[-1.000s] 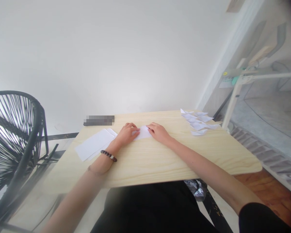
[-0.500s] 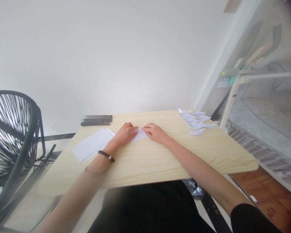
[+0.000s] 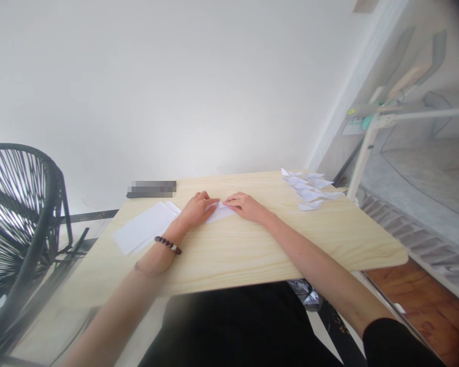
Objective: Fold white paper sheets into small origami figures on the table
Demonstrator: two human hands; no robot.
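Note:
A small folded sheet of white paper (image 3: 219, 214) lies on the light wooden table (image 3: 229, 260) between my two hands. My left hand (image 3: 199, 210) has its thumb and fingers closed on the paper's left part, covering that side. On the right, my right hand (image 3: 245, 206) pinches the upper right edge, fingertips close to those of the left. A narrow folded strip shows along the paper's top, between the fingertips. Beside my left wrist lie several flat white sheets (image 3: 143, 229), overlapping. A beaded bracelet circles that wrist.
Several folded white paper pieces (image 3: 309, 191) stand grouped at the table's back right. A dark long object (image 3: 151, 189), partly blurred out, lies at the back left. A black woven chair (image 3: 26, 214) is left of the table; a white metal frame (image 3: 363, 153) stands right.
My right hand has shifted slightly left along the paper's top edge. The left hand stays nearly in place, and the view has moved a little.

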